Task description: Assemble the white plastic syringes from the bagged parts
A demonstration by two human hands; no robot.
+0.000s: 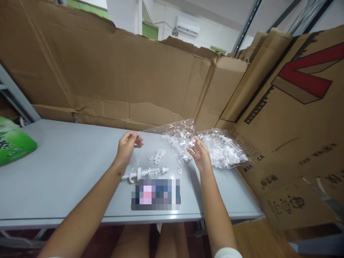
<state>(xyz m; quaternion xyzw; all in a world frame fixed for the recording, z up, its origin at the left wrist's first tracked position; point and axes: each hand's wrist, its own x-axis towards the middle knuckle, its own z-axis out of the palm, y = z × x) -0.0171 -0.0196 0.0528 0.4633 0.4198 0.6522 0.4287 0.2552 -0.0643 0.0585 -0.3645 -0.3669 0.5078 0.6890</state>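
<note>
My left hand (pixel 127 146) hovers over the grey table (pixel 67 179), fingers loosely curled, pinching what may be a tiny white piece; I cannot tell for sure. Just right of it lie several small white discs (pixel 157 155). A white plastic syringe-like part (pixel 146 173) lies on the table below that hand. My right hand (pixel 200 154) reaches into a clear plastic bag (pixel 182 138) with white plastic parts, fingers spread at its opening. A second clear bag of white parts (pixel 225 150) lies right of that hand.
Large brown cardboard sheets (pixel 120 79) stand along the back and right (pixel 295 107) of the table. A green packet (pixel 13 141) sits at the table's left edge. A blurred flat object (pixel 155 194) lies near the front edge. One loose white disc (pixel 179 171) lies beside my right wrist.
</note>
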